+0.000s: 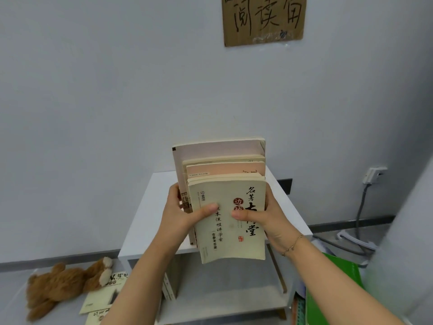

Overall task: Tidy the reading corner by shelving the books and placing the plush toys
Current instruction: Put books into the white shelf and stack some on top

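Note:
I hold a stack of several books (pixel 222 170) upright over the white shelf unit (pixel 145 221). Nearest me is a cream book with black calligraphy (pixel 225 240); taller pink and beige books stand behind it. My left hand (pixel 180 214) grips the stack's left side, thumb across the front cover. My right hand (pixel 269 219) grips the right side, thumb on the cover too. A brown plush bear (pixel 63 285) lies on the floor at lower left. Cream books (pixel 100 299) lie on the floor beside the bear.
A thin book (pixel 169 289) leans inside the shelf's lower compartment. A green folder (pixel 332 299) sits at lower right. A cardboard sign (pixel 263 18) hangs on the grey wall. A wall socket (pixel 373 174) with a grey cable is at right.

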Motion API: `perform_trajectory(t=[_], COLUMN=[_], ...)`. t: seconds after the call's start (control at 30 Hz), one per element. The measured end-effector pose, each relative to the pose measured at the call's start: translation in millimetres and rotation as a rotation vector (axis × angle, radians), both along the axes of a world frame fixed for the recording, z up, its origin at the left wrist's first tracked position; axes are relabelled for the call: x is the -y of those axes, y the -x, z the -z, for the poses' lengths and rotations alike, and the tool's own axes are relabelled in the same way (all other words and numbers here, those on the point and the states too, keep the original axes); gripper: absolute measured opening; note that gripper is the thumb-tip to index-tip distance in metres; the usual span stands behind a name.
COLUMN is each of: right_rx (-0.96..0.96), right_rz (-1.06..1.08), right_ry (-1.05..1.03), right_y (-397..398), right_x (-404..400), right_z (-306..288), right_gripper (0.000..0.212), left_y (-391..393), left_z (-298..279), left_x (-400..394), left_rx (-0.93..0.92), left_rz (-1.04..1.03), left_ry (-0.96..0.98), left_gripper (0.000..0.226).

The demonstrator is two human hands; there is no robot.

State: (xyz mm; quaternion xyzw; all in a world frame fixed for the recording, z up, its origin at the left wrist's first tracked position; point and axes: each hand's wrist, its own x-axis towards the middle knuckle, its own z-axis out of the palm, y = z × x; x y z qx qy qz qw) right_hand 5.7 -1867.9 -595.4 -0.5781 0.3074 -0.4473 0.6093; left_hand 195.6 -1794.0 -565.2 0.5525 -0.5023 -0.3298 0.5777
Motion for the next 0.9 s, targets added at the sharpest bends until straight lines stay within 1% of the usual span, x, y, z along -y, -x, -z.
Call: perform_trajectory(t=[0.07, 0.2, 0.3, 0.4, 0.53, 0.63, 0.73, 0.8, 0.87, 0.9], right_rx=[-0.039, -0.126, -0.224, -0.363, -0.529, -0.622, -0.659, -0.662, -0.666, -0.669], right_rz=[-0.045, -0.106, -0.158, -0.224, -0.264, -0.262, -0.235, -0.200, -0.188, -0.186], right_ry=[0.004, 0.009, -0.007, -0.027, -0.042, -0.041, -0.080, -0.101, -0.086, -0.072], right_y=[12, 33, 42, 46, 40, 26, 8, 0, -8, -10], right_x=[-16, -45, -68, -85, -103, -110, -112, -109, -101, -96], right_z=[0, 2, 9, 23, 58, 92, 124, 145, 162, 169], right_gripper=[0.090, 0.093, 0.093, 0.092, 0.092, 0.086, 0.089, 0.087, 0.085, 0.088], left_y=[5, 19, 30, 29, 23, 15, 1, -7, -14, -16], left_z=[-2, 4, 23, 52, 104, 150, 182, 196, 209, 213], left_x=[-20, -63, -95, -117, -142, -151, -149, -142, -134, -128], left_rx=[-0.012, 0.020, -0.019, -0.057, -0.054, -0.031, 0.017, 0.056, 0.077, 0.097], left_rz=[0.051, 0.028, -0.001, -0.022, -0.074, -0.113, -0.109, -0.101, -0.106, -0.109], left_ry=[-0.023, -0.025, -0.058, -0.115, -0.219, -0.276, -0.331, -0.370, -0.375, -0.366], left_gripper=[0.077, 0.080, 0.076, 0.077, 0.087, 0.095, 0.095, 0.093, 0.090, 0.090])
